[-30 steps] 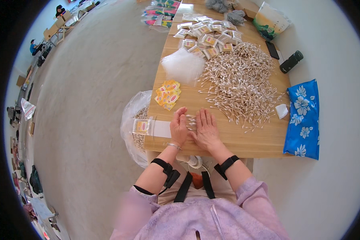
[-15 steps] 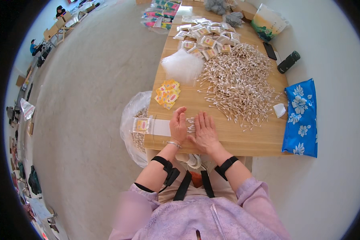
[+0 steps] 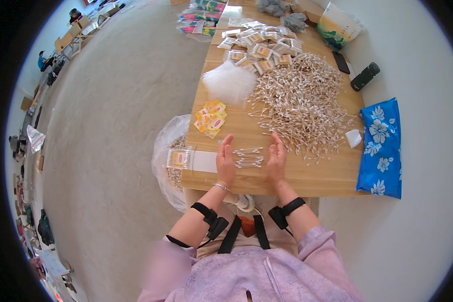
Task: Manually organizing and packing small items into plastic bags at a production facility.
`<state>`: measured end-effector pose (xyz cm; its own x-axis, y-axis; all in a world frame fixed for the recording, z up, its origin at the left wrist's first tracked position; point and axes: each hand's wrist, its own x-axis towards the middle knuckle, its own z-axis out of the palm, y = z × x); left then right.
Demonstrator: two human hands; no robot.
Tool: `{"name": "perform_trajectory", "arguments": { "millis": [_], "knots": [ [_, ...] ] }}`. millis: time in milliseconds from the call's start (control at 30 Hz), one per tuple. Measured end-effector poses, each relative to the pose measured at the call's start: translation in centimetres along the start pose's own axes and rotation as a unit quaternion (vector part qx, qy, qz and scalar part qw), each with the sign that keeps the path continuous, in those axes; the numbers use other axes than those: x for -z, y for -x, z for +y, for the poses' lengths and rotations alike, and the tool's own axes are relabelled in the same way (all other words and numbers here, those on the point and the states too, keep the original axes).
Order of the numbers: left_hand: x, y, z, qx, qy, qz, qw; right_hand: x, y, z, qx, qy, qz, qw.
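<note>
A small row of cotton swabs (image 3: 249, 158) lies on the table between my two hands, sticks running left to right. My left hand (image 3: 226, 163) stands on edge at their left ends, fingers stretched and holding nothing. Across from it, my right hand (image 3: 276, 162) is upright on its edge, a little apart from the right ends, also open. Left of my left hand is a flat white strip (image 3: 204, 161), with a clear packet of swabs bearing a yellow label (image 3: 177, 158) at the table's left edge. A large heap of loose swabs (image 3: 304, 100) spreads beyond my right hand.
Yellow cards (image 3: 211, 119) and clear plastic bags (image 3: 229, 82) lie at left. Filled swab packets (image 3: 262, 51) pile up farther back. A blue flowered pouch (image 3: 380, 147), white scrap (image 3: 353, 138), black bottle (image 3: 365, 76) and phone (image 3: 341, 62) line the right. A swab-filled bag (image 3: 168, 131) stands below left.
My right hand has lifted off the swabs, moved right and turned from palm-down onto its edge, uncovering the row. My left hand has shifted slightly and stays beside the swabs.
</note>
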<state>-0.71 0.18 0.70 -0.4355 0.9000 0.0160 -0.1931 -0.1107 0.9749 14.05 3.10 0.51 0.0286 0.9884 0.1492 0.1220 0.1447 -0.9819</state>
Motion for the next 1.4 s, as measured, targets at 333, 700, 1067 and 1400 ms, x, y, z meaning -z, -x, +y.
{"name": "perform_trajectory", "arguments": {
  "millis": [333, 700, 1067, 1400],
  "knots": [
    [0.7, 0.3, 0.3, 0.011, 0.005, -0.064, 0.998, -2.6, 0.4, -1.5, 0.010, -0.025, -0.017, 1.000],
    [1.4, 0.0, -0.8, 0.025, 0.080, -0.098, 0.992, -2.3, 0.3, -0.7, -0.026, -0.029, -0.133, 0.990],
    [1.3, -0.4, -1.1, -0.004, 0.027, -0.104, 0.994, -4.2, 0.5, -0.2, -0.004, -0.063, -0.028, 0.998],
    [1.4, -0.1, -0.7, 0.037, 0.117, -0.106, 0.987, -2.7, 1.6, 0.1, 0.187, 0.355, -0.100, 0.910]
  ]
}}
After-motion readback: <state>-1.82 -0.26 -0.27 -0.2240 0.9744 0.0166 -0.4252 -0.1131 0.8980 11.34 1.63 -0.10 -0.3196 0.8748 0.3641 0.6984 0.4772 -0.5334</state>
